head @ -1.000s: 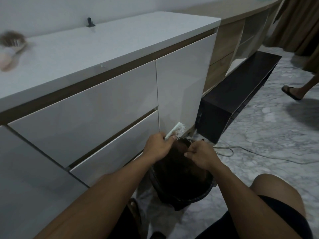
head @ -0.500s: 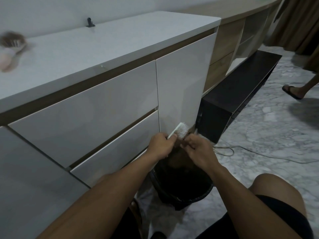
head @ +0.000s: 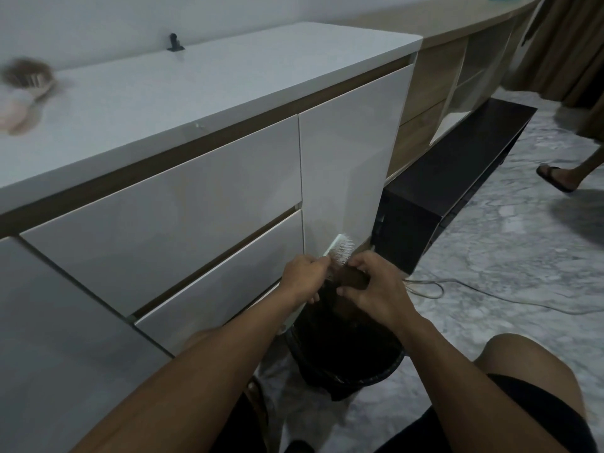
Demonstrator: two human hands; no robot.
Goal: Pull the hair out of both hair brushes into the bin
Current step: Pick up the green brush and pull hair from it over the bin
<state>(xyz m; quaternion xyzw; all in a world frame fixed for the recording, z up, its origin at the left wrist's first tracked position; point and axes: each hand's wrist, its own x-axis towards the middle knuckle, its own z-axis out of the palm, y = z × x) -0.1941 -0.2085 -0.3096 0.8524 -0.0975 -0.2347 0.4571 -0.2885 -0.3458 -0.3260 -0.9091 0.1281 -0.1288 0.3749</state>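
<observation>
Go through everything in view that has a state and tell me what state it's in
White hair brush: gripped by left hand, over the bin.
Right hand: pinching brown hair clump at the bristles.
Black bin: open, on the floor.
Second brush: on the counter, full of hair.
White drawers: closed.

Cabinet fronts: glossy white, smooth | countertop: matt white | floor: polished grey marble | bin: lined with shiny black plastic | hairbrush: white plastic.
</observation>
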